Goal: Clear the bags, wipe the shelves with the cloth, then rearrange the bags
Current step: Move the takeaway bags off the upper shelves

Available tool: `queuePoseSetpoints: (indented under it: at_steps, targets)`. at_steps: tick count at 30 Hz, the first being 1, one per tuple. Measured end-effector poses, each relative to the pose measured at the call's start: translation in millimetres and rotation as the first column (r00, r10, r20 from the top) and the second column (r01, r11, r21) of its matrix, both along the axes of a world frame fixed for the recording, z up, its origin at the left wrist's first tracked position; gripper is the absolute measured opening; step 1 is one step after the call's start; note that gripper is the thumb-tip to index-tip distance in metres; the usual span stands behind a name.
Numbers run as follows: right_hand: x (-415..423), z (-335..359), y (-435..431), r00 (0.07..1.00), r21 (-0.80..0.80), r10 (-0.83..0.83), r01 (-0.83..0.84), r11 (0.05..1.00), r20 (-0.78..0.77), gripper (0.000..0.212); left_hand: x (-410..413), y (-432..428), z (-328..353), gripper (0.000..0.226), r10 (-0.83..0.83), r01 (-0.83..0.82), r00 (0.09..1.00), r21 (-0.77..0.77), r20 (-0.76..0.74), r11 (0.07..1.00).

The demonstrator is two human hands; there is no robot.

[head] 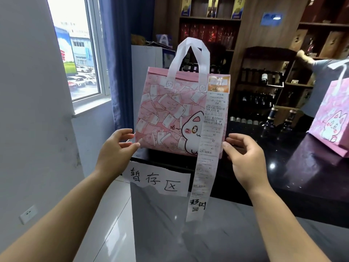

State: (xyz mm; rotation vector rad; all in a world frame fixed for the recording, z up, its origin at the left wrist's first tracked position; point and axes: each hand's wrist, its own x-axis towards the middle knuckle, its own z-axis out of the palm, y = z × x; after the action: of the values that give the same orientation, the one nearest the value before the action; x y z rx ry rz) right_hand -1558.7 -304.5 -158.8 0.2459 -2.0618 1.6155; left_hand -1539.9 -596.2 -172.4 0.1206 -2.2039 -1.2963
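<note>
The bench [279,173] is a glossy black counter that catches the ceiling lights. A pink cat-print bag [164,114] stands upright on its near left corner, white handles up, and a long receipt [205,167] fixed to the bag's front trails down past the bench edge. A torn paper sign [156,179] with handwritten characters hangs from that front edge. Farther right on the top sits a second pink bag [332,120]. Two dark bottles [270,120] rise at the back; whether they stand on the bench is unclear.
</note>
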Motion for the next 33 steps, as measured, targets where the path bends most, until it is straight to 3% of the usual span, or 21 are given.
queuePoseSetpoints:
  at_steps: [6,10,15,21,26,33]
  targets:
    - [51,1,-2,0.998,0.042,-0.018,0.021,0.999,-0.059,0.014,62,-3,3,0.024,-0.020,0.020,0.999,-0.001,-0.031,1.000]
    - [101,-6,-10,0.999,0.124,0.046,-0.046,0.991,0.002,0.007,121,-8,-1,0.017,-0.031,0.030,0.999,-0.044,-0.034,0.999]
    - [169,-19,-25,0.983,0.274,0.154,-0.177,0.946,0.101,0.003,204,-14,-23,0.014,-0.033,0.046,0.997,-0.177,0.073,0.983]
    - [237,-28,-41,0.909,0.510,0.304,-0.413,0.755,0.285,0.008,308,-16,-37,0.011,0.062,-0.007,0.982,-0.296,0.179,0.955]
    - [292,-37,-55,0.839,0.601,0.443,-0.539,0.590,0.316,0.020,409,-7,-48,0.015,0.193,-0.085,0.951,-0.396,0.241,0.914]
    - [381,-56,-66,0.682,0.675,0.632,-0.663,0.324,0.367,0.027,577,35,-76,0.014,0.476,-0.297,0.797,-0.446,0.371,0.844]
